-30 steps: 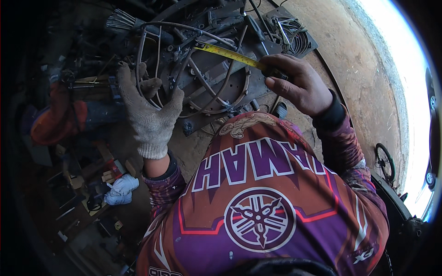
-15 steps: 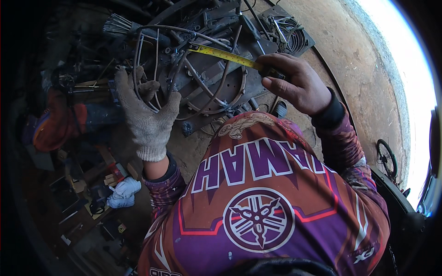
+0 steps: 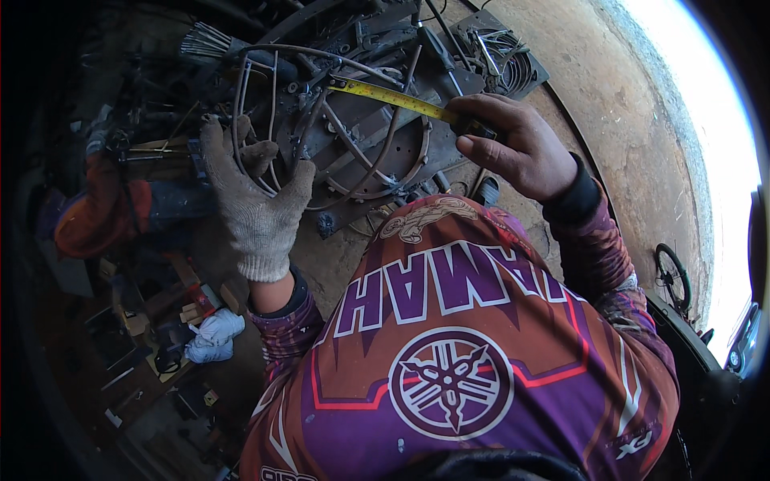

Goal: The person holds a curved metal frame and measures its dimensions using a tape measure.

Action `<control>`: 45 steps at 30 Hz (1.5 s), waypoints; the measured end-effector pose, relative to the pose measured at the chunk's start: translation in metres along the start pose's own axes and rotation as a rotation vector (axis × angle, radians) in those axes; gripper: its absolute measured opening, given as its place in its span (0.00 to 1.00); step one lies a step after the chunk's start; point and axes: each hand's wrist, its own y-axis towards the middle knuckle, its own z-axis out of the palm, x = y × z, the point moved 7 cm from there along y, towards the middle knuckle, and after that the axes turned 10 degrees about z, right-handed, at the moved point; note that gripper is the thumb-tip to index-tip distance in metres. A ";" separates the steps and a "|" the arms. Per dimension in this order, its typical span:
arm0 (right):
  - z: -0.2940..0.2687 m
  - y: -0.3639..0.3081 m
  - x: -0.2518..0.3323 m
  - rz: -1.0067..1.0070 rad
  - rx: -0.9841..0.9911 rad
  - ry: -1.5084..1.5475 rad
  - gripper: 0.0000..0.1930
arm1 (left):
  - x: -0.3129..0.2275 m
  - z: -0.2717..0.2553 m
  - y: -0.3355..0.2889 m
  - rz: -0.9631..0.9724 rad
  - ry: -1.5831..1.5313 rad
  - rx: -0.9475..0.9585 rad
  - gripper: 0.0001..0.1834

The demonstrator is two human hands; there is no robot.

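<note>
My bare right hand [image 3: 513,144] is closed around a tape measure [image 3: 473,127]. Its yellow blade [image 3: 393,98] reaches out leftward over the metalwork, the hooked end lying by a bent rod near the middle. On my left hand [image 3: 261,196] is a pale knit work glove. Its fingers curl about a bent metal rod [image 3: 238,120] at the left side of a frame of curved rods. Part of the grip is hidden behind the rods. More curved rods [image 3: 353,136] lie over a dark, holed metal plate [image 3: 373,120] under the blade.
A bundle of thin rods [image 3: 210,42] sticks out at the far left. Coiled wire [image 3: 513,68] lies on a plate at the back right. Another person [image 3: 112,208] crouches at left. White bags [image 3: 215,335] sit among clutter; a bicycle wheel [image 3: 672,276] stands far right.
The other person at left has shifted a little, one arm now reaching farther forward. My hands, the tape measure and the rods stay as they were.
</note>
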 end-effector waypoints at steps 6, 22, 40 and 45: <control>0.001 0.002 -0.003 0.059 0.057 0.028 0.29 | 0.004 -0.001 0.000 0.031 -0.006 0.004 0.59; 0.000 0.000 0.001 0.003 0.006 -0.007 0.26 | 0.003 -0.002 0.000 0.011 -0.038 -0.037 0.58; -0.002 -0.005 0.007 -0.015 0.006 -0.029 0.26 | 0.001 -0.003 -0.003 0.000 -0.024 0.006 0.58; 0.001 -0.005 0.001 0.048 0.055 0.020 0.29 | 0.001 -0.003 -0.004 0.022 -0.031 -0.001 0.58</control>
